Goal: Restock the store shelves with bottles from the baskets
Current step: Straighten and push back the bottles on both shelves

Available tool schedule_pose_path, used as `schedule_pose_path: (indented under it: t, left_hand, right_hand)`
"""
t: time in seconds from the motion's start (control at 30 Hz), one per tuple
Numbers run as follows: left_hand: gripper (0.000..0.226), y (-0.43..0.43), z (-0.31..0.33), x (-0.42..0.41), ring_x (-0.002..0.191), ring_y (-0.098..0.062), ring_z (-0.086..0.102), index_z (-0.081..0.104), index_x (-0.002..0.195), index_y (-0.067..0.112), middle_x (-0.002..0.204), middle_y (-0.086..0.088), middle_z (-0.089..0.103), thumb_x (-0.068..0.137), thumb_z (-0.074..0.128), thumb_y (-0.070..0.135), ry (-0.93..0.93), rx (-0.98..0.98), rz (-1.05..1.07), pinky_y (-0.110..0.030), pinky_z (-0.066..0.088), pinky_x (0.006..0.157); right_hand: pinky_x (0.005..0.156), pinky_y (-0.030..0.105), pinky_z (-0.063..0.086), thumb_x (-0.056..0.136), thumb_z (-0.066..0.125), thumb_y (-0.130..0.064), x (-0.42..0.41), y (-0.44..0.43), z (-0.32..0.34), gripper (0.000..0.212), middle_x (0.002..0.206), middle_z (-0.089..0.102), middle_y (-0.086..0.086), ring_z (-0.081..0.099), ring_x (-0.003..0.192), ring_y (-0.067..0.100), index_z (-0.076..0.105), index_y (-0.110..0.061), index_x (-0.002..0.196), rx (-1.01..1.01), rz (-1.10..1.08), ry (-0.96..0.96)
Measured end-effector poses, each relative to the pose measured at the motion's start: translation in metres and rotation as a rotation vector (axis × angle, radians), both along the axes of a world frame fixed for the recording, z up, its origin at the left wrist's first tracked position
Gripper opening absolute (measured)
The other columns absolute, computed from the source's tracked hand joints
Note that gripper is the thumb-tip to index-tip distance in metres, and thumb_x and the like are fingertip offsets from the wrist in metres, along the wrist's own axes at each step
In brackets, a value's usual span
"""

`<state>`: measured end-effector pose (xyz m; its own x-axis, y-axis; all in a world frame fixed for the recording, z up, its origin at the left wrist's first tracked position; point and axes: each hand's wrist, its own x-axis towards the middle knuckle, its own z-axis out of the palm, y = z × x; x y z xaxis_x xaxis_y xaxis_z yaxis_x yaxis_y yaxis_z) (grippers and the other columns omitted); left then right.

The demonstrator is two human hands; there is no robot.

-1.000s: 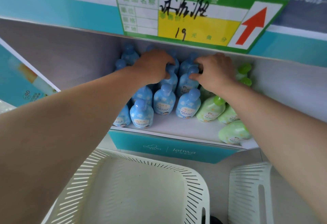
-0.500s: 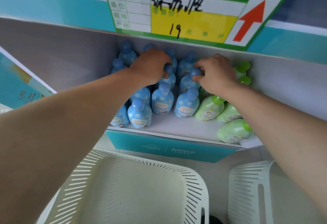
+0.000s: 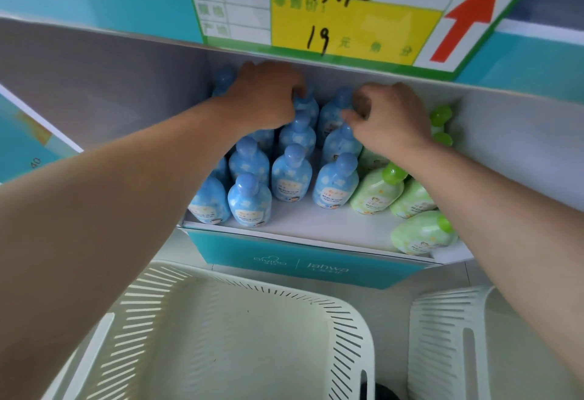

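Observation:
Blue bottles [image 3: 290,175] with round caps stand in rows on the white shelf [image 3: 316,226]. To their right are green bottles [image 3: 376,191], leaning or lying on their sides. My left hand [image 3: 268,99] reaches to the back row and curls its fingers over the top of a blue bottle [image 3: 306,109]. Beside it, my right hand [image 3: 392,115] pinches the cap of another blue bottle [image 3: 339,147] in the right blue column. Both hands hide the caps they hold.
The upper shelf edge with a green and yellow price sign [image 3: 347,17] hangs low over my hands. A white slotted basket [image 3: 350,324] sits below the shelf, and a second basket [image 3: 442,320] is on its right. One green bottle [image 3: 423,232] lies near the shelf's front right corner.
Both hands have shifted a little deeper toward the back of the shelf, still on the blue bottle tops. My view has moved closer to the shelf.

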<state>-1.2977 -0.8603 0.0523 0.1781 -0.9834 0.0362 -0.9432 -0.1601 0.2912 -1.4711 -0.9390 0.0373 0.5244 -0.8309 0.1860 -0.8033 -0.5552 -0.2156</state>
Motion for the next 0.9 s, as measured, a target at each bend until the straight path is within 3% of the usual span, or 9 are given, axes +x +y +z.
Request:
schedule_pose_path:
  t: [0.07,0.17,0.37,0.57,0.73,0.9]
  left_hand:
    - [0.033,-0.003,0.004,-0.003,0.114,-0.028,0.052,0.058,0.119,0.015,0.122,-0.009,0.059,0.091,0.045,0.003,0.081,-0.052,0.098,-0.034,0.041,0.094]
    - [0.027,-0.009,0.002,-0.007,0.116,-0.029,0.049,0.054,0.118,0.012,0.125,-0.015,0.055,0.098,0.038,0.004,0.022,-0.054,0.051,-0.028,0.034,0.084]
    - [0.023,-0.02,-0.005,0.003,0.108,-0.029,0.056,0.062,0.112,0.011,0.117,-0.01,0.062,0.093,0.049,0.01,0.103,-0.017,0.025,-0.038,0.044,0.095]
    - [0.014,-0.025,-0.009,-0.006,0.099,-0.028,0.057,0.062,0.098,0.006,0.104,-0.011,0.063,0.089,0.054,0.011,0.151,-0.07,0.039,-0.04,0.046,0.09]
    - [0.007,-0.031,-0.013,-0.007,0.093,-0.032,0.058,0.053,0.078,0.014,0.097,-0.014,0.063,0.081,0.058,0.01,0.142,-0.087,0.04,-0.044,0.049,0.085]
    - [0.003,-0.034,-0.016,-0.008,0.089,-0.029,0.059,0.057,0.076,0.01,0.088,-0.008,0.064,0.079,0.06,0.009,0.139,-0.089,0.047,-0.038,0.048,0.08]
  right_hand:
    - [0.092,0.038,0.045,0.09,0.054,-0.045,0.008,-0.008,0.001,0.039,0.117,0.064,0.009,0.056,0.111,0.033,0.061,-0.016,0.115,0.035,-0.07,-0.034]
    - [0.089,0.032,0.039,0.094,0.051,-0.039,0.019,-0.017,0.002,0.035,0.122,0.06,0.006,0.053,0.113,0.029,0.058,-0.015,0.119,0.124,-0.098,-0.066]
    - [0.083,0.029,0.037,0.092,0.053,-0.03,0.026,-0.03,-0.009,0.031,0.118,0.061,0.008,0.054,0.108,0.028,0.059,-0.013,0.117,0.204,-0.039,-0.025]
    - [0.076,0.022,0.028,0.09,0.058,-0.03,0.031,-0.034,-0.019,0.026,0.116,0.061,0.004,0.049,0.098,0.018,0.059,-0.016,0.113,0.252,-0.125,-0.168]
    - [0.085,0.026,0.036,0.089,0.059,-0.029,0.026,-0.038,-0.016,0.027,0.119,0.062,0.005,0.054,0.11,0.024,0.061,-0.016,0.113,0.227,-0.144,-0.152]
    - [0.086,0.027,0.04,0.086,0.062,-0.026,0.021,-0.037,-0.016,0.024,0.113,0.065,0.005,0.057,0.105,0.025,0.063,-0.017,0.108,0.203,-0.134,-0.156]
